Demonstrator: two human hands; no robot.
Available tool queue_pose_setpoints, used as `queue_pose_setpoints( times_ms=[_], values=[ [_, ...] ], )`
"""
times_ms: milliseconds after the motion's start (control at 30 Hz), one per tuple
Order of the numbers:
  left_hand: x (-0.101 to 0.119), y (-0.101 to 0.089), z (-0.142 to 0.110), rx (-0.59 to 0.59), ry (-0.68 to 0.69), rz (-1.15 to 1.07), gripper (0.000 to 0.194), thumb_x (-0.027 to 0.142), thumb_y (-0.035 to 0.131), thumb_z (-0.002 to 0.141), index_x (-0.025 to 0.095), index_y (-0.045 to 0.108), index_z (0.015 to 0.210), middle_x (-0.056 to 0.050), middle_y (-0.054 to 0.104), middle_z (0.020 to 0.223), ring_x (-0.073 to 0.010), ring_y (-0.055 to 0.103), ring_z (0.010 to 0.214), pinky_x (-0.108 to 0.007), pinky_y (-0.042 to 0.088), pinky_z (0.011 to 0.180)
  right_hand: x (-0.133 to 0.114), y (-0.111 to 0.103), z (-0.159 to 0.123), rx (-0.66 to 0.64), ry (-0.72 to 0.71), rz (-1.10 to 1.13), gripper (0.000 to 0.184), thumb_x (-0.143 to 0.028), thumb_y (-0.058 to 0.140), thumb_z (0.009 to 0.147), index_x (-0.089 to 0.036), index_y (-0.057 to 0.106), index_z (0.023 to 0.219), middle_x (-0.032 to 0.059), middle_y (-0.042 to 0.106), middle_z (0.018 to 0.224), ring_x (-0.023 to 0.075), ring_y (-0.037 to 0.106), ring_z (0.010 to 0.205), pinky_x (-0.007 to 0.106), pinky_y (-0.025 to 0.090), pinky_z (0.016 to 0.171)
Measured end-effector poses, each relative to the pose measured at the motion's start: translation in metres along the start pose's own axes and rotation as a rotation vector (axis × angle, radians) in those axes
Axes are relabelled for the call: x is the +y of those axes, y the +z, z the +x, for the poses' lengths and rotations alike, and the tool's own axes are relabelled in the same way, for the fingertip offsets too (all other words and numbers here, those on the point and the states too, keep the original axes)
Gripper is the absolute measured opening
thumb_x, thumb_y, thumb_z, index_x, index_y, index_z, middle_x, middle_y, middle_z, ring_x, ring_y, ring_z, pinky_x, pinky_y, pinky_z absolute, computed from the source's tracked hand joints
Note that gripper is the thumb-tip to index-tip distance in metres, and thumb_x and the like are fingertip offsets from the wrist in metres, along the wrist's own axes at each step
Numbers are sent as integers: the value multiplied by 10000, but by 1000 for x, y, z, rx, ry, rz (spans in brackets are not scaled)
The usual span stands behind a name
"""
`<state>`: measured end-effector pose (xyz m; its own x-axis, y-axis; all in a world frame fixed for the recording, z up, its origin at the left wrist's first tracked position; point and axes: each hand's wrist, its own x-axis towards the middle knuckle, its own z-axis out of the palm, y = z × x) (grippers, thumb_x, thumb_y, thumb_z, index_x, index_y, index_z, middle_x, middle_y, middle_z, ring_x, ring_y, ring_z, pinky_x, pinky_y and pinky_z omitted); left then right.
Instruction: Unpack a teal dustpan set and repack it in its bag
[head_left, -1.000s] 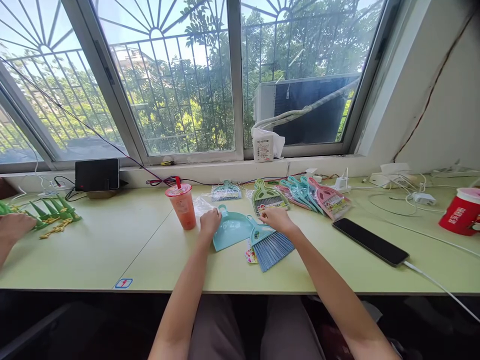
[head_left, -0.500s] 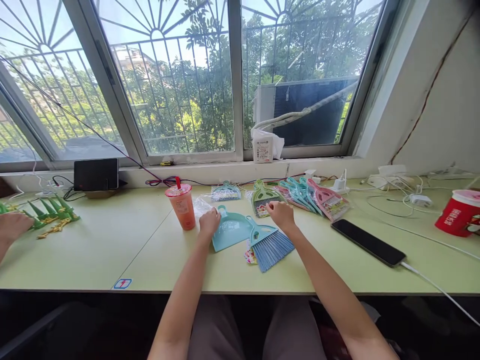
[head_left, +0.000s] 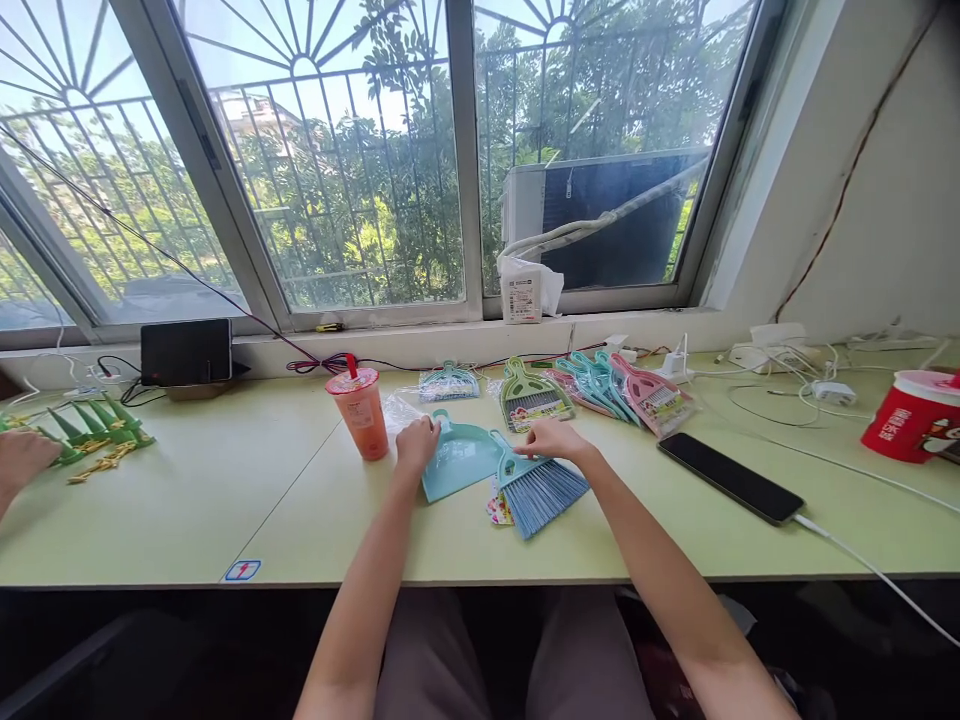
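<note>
My left hand is closed on the left edge of a light-blue dustpan, which lies on the table. To its right is a small hand brush with a light-blue handle and blue bristles fanned toward me. My right hand reaches over the brush from behind, thumb and fingertips pinched at its handle. A colourful printed card lies partly under the brush. Behind my right hand rests a green dustpan and brush set in clear wrapping.
Left of the dustpan stands a lidded cup of orange drink. More wrapped sets lie behind, at right. A phone charges on a white cable. At far left, another person's hand is beside green spiky pieces. A red cup stands far right.
My right hand has come down and left from above the wrapped green set to the brush handle. My left hand stays at the dustpan. The view has shifted slightly.
</note>
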<state>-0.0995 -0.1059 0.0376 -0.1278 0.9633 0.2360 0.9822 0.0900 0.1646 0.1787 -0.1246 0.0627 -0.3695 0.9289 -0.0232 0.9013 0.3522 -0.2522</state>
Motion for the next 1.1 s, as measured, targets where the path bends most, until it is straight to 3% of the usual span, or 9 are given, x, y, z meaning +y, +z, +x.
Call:
queue_pose_setpoints(
  times_ms=[200,400,600,700,800,933,1100],
  values=[
    [1,5,0,-22,51,17,321,313,422,923,156,681,1029,-141,678,1098,-278,647,1011,-332,464,800,-16,8,-3,32,-29,-122,419,-592,690,719,-184,735,637,88,689,693,205,624,678,258,345,558],
    [2,7,-1,-2,46,-15,282,242,411,928,169,653,1053,-127,683,1096,-261,643,1022,-322,459,806,-28,13,-3,78,-39,-133,313,-497,677,770,-199,757,718,84,718,765,215,649,741,256,341,565],
    [10,-4,0,171,-21,-397,249,321,451,935,194,621,1065,-106,705,1029,-263,651,976,-331,464,783,-30,7,-2,328,-50,9,347,-543,597,844,-226,724,781,35,712,764,178,640,794,245,305,590],
    [21,-7,-4,242,108,-660,230,376,517,908,201,625,1010,-72,710,994,-219,658,929,-300,467,787,-38,11,-3,473,-23,43,353,-553,576,860,-230,700,791,20,693,713,170,626,744,251,290,602],
    [34,-7,-11,237,311,-817,279,425,480,926,197,631,984,-59,704,987,-189,651,895,-278,465,775,-46,19,-3,588,21,20,325,-531,581,860,-226,688,815,29,689,699,181,619,715,264,280,614],
    [45,-10,-23,212,458,-768,343,449,418,955,193,630,1040,-67,676,1038,-198,632,960,-282,460,800,-51,26,-4,652,64,25,337,-519,548,875,-212,683,845,60,694,723,196,617,715,271,283,620],
    [49,-16,-33,221,506,-619,343,460,490,928,207,600,1132,-69,641,1101,-208,623,987,-292,462,838,-52,22,-8,689,39,71,367,-469,465,929,-187,689,860,74,693,747,194,614,721,263,314,635]
  ],
)
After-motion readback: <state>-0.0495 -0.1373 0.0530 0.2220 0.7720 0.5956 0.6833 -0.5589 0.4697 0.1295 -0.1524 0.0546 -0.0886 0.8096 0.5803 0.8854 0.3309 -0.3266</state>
